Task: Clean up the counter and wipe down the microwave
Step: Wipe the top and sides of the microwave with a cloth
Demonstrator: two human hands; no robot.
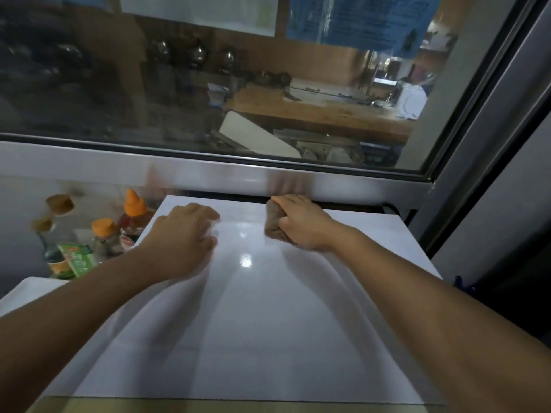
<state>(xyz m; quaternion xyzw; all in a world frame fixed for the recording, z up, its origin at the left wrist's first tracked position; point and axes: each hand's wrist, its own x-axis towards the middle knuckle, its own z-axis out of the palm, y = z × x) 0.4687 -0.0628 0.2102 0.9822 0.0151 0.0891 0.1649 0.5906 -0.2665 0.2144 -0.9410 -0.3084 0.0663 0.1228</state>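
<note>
The microwave [238,308] top is smooth, glossy white, bright with a lamp's reflection. The cloth [273,222] gripped in the right hand [301,225] looks like soft, matt brown fabric. The window frame [208,171] behind is brushed, satiny metal holding clear glass. The bottles [131,216] at the left have shiny orange plastic caps, and one carries a glossy green label. Through the glass, a counter [328,114] looks like matt wood.

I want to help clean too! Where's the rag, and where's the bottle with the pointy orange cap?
rag [272,223]: head view, its bunched brown middle.
bottle with the pointy orange cap [134,203]: head view, its orange cap.
</note>
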